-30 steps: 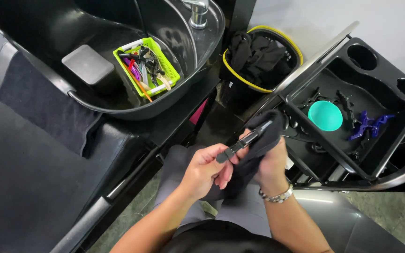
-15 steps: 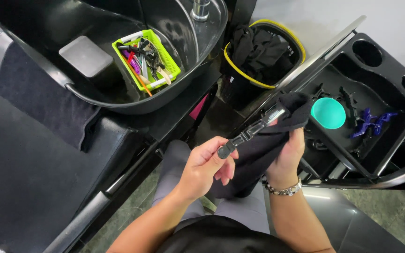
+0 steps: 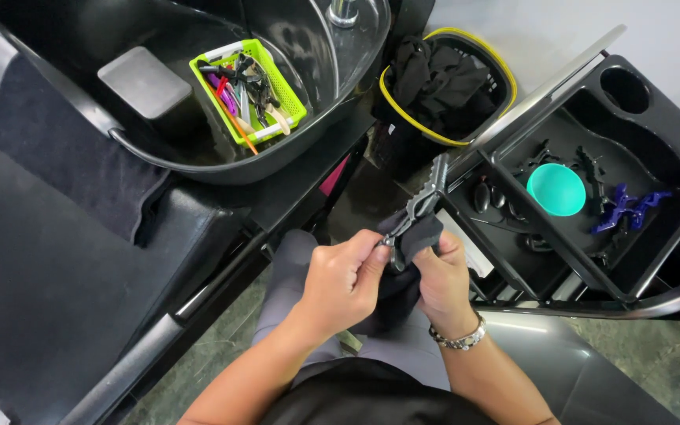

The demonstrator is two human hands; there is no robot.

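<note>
My left hand [image 3: 346,277] pinches the lower end of a long black and silver hair clip [image 3: 424,195], which points up and to the right. My right hand [image 3: 444,275] holds a black cloth [image 3: 409,250] bunched around the clip's lower part, right next to my left fingers. Both hands are above my lap, in front of the black trolley tray [image 3: 655,260]. A metal bracelet sits on my right wrist.
A black wash basin [image 3: 151,161] at upper left holds a green basket [image 3: 286,96] of clips and combs and a grey block [image 3: 145,82]. A yellow-rimmed bin [image 3: 444,79] holds dark cloths. The trolley tray carries a teal bowl [image 3: 556,190], purple clips [image 3: 627,206] and black clips.
My right hand with the cloth has slid down from the clip's tip to its lower part, baring the upper end. The clip now points more steeply upward.
</note>
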